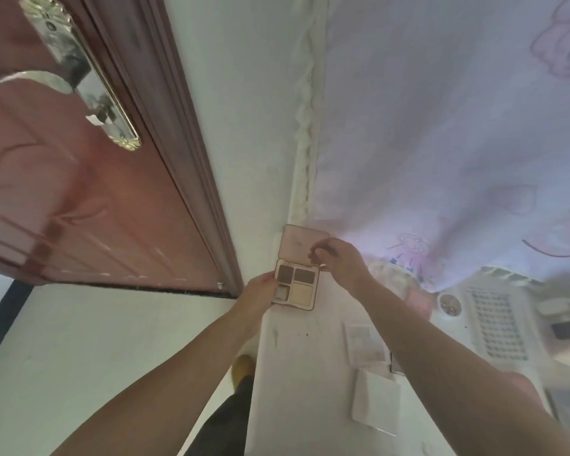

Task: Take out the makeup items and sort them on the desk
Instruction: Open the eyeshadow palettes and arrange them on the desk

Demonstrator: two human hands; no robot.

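A small makeup palette (296, 286) with two brown and two pale pans is held open above the far end of the white desk (297, 373). My left hand (256, 299) grips its base at the left edge. My right hand (338, 260) pinches the raised pink lid (297, 243) at its right side. Two flat white compacts lie on the desk nearer me, one (364, 343) beside my right forearm and a bigger one (375, 401) below it.
A brown door (79, 199) with a metal handle (79, 74) stands at the left beside a white wall. A lilac printed curtain (458, 143) hangs at the right. A white slotted basket (499, 324) sits at the desk's right. The floor (96, 340) lies left of the desk.
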